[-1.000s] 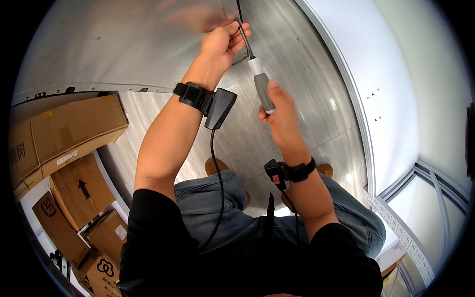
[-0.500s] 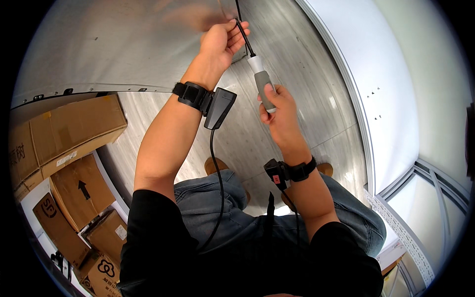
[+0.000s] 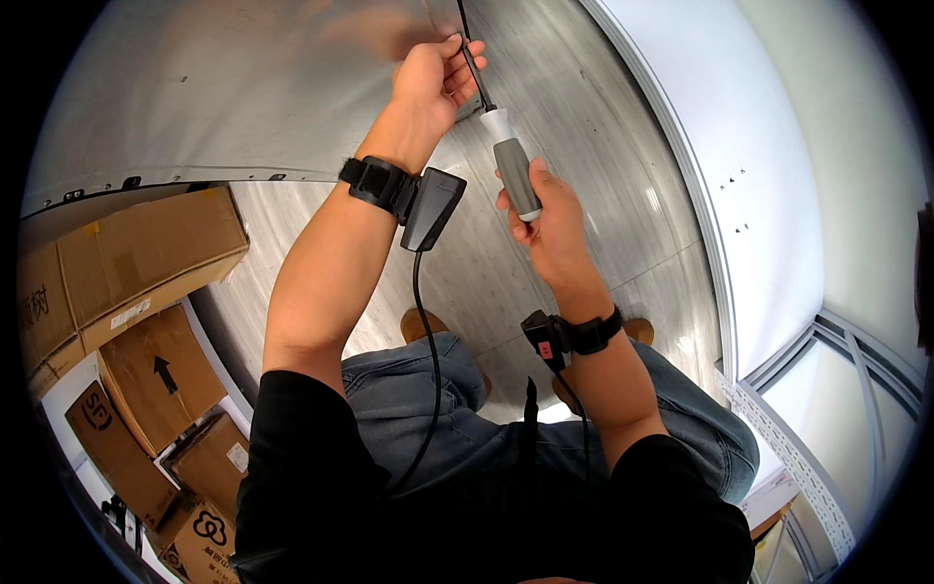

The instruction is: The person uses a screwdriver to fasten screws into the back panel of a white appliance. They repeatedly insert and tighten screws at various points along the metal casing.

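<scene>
A screwdriver (image 3: pixel 517 175) with a grey handle, white collar and long dark shaft points toward the top of the view. My right hand (image 3: pixel 555 219) is closed loosely round the lower handle, with the thumb along its right side. Farther up, my left hand (image 3: pixel 435 83) pinches the shaft near its far end with thumb and forefinger, the other fingers curled behind it. Beside that hand runs the edge of a large grey metal panel (image 3: pixel 243 97). Whether a screw sits at the tip is hidden by my left fingers.
Cardboard boxes (image 3: pixel 156 253) are stacked at the left below the panel. A white panel (image 3: pixel 749 195) stands along the right, with a perforated metal strip (image 3: pixel 793 467) below it. Grey wood-look flooring (image 3: pixel 632 185) lies between. Each wrist carries a strapped black device (image 3: pixel 433 209) with a cable.
The screwdriver's handle has turned and shifted slightly left. My right fingers have loosened, and the thumb has moved up and off toward the handle's right side. My left hand stays nearly in place.
</scene>
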The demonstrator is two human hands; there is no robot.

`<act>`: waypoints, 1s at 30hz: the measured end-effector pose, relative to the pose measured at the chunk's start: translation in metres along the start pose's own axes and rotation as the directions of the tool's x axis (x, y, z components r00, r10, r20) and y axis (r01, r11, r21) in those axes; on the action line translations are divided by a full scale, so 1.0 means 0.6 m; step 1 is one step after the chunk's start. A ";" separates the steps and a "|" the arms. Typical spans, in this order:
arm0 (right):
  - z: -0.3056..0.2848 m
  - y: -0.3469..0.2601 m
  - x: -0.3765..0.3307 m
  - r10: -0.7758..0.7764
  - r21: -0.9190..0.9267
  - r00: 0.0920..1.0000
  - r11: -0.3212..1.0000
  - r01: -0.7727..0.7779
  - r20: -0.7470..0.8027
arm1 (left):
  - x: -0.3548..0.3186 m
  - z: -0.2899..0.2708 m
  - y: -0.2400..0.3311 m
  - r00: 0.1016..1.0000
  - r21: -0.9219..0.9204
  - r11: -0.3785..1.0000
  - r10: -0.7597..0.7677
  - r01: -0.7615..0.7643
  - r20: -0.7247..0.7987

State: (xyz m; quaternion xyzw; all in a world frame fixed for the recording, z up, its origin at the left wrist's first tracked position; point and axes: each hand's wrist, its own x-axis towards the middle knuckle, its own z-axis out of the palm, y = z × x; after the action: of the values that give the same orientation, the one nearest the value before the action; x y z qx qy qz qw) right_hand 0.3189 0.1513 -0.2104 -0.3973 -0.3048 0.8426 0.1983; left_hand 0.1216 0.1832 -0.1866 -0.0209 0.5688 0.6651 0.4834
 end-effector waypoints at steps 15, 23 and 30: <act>-0.031 0.005 -0.006 -0.054 -0.026 0.997 0.998 0.053 -0.062 | 0.007 -0.002 -0.026 0.992 -0.026 0.992 0.125 -0.125 -0.010; -0.030 0.000 -0.007 -0.033 -0.031 0.998 0.999 0.031 -0.063 | 0.008 0.001 -0.031 0.992 -0.011 0.993 0.121 -0.121 -0.031; -0.037 0.006 -0.002 -0.040 -0.019 0.998 0.999 0.039 -0.041 | 0.005 0.002 -0.035 0.990 0.010 0.991 0.137 -0.137 -0.033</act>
State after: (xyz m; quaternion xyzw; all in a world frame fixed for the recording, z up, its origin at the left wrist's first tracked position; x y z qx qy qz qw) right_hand 0.3369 0.1557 -0.2234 -0.4103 -0.3161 0.8273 0.2174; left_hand 0.1345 0.1834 -0.2031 0.0088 0.5797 0.6940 0.4269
